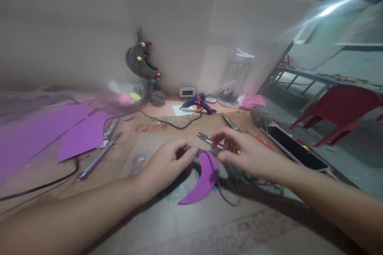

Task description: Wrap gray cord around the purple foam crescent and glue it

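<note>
Brown and faintly printed, the worktop (113, 159) is reached over by the left hand (170, 159) and the right hand (239, 153). Between them a purple crescent (206, 179) is held low, its free tip pointed toward the person's left; whether the worktop is touched cannot be told. At its upper end, grey yarn (231, 204) appears to be pinched by the left thumb and forefinger. The right fingers are curled, the thumb parted from them; whether yarn is gripped there cannot be told. The wrap is best anchored firmly by the left pinch, slack drawn out evenly, and the trailing loop kept untangled.
</note>
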`<state>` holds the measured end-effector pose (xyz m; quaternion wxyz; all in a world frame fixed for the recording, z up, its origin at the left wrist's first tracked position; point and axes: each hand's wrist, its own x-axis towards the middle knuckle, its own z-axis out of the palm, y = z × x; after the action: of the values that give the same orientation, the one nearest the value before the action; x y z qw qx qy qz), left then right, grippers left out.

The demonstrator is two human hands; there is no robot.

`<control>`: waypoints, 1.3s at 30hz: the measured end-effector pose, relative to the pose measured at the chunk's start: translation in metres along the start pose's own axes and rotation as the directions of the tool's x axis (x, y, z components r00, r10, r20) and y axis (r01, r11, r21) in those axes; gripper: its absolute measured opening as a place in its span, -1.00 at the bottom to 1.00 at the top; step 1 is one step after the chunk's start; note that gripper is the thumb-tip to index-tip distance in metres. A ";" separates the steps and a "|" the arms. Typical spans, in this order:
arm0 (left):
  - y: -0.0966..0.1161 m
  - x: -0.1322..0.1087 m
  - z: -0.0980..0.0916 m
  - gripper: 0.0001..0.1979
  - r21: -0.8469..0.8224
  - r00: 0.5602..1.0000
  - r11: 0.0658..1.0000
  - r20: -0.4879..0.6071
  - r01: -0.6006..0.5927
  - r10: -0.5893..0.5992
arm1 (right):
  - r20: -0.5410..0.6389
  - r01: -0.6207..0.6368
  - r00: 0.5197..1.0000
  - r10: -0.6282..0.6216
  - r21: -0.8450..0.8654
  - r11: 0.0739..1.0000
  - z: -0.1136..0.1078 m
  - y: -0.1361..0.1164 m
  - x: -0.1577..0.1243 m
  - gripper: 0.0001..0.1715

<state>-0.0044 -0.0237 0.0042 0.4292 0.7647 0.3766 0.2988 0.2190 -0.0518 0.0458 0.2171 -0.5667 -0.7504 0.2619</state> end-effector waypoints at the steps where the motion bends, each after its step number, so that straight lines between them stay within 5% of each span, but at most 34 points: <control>1: 0.000 0.000 0.000 -0.73 -0.001 1.000 1.000 -0.004 0.000 0.000 | 0.006 -0.014 1.000 0.015 -0.091 0.996 0.006 -0.004 -0.010 -0.49; 4: 0.000 0.000 0.000 -0.73 0.029 1.000 0.999 -0.007 -0.013 0.013 | 0.044 -0.031 0.998 0.038 -0.146 0.989 0.020 -0.008 -0.024 -0.42; 7: 0.000 0.000 0.000 -0.73 0.056 0.999 0.998 -0.002 -0.042 0.042 | 0.059 -0.073 0.996 0.068 0.094 0.993 0.029 -0.001 -0.018 -0.41; 10: 0.000 -0.001 0.000 -0.72 0.048 0.999 0.998 0.000 -0.037 0.037 | 0.176 -0.236 0.968 0.178 0.405 0.883 0.033 0.006 -0.010 -0.38; 14: 0.001 -0.001 -0.001 -0.70 0.076 1.000 0.997 -0.006 -0.013 0.014 | 0.246 -0.297 0.950 0.192 0.525 0.797 0.030 0.010 -0.009 -0.52; 19: -0.001 0.000 -0.002 -0.67 0.044 1.000 0.999 0.016 0.024 -0.025 | 0.015 -0.121 0.992 0.127 0.434 0.893 0.025 0.014 -0.009 -0.68; 23: -0.004 0.002 -0.001 -0.65 0.030 0.998 0.999 0.052 0.032 -0.033 | -0.160 0.094 0.984 -0.074 0.125 0.988 0.026 0.020 -0.009 -0.83; 28: -0.004 0.003 -0.001 -0.66 0.016 0.992 0.999 0.118 0.037 -0.038 | -0.209 0.216 0.954 -0.215 -0.015 0.976 0.025 0.023 -0.009 -0.80; 32: -0.002 0.002 -0.001 -0.67 0.011 0.988 0.999 0.147 0.053 -0.054 | -0.154 0.124 0.984 -0.085 0.264 0.957 0.029 0.019 -0.011 -0.73; 35: -0.001 0.002 -0.001 -0.68 0.000 0.988 0.999 0.146 0.051 -0.051 | -0.017 0.018 1.000 -0.010 0.596 0.803 0.034 0.014 -0.013 -0.52; 39: 0.000 0.002 -0.001 -0.67 0.020 0.991 0.999 0.127 0.038 -0.040 | 0.109 -0.072 0.994 -0.006 0.693 0.718 0.037 0.011 -0.014 -0.37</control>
<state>-0.0044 -0.0219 0.0047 0.4514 0.7784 0.3659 0.2376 0.2078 -0.0687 0.0098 0.3702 -0.4428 -0.5972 0.5570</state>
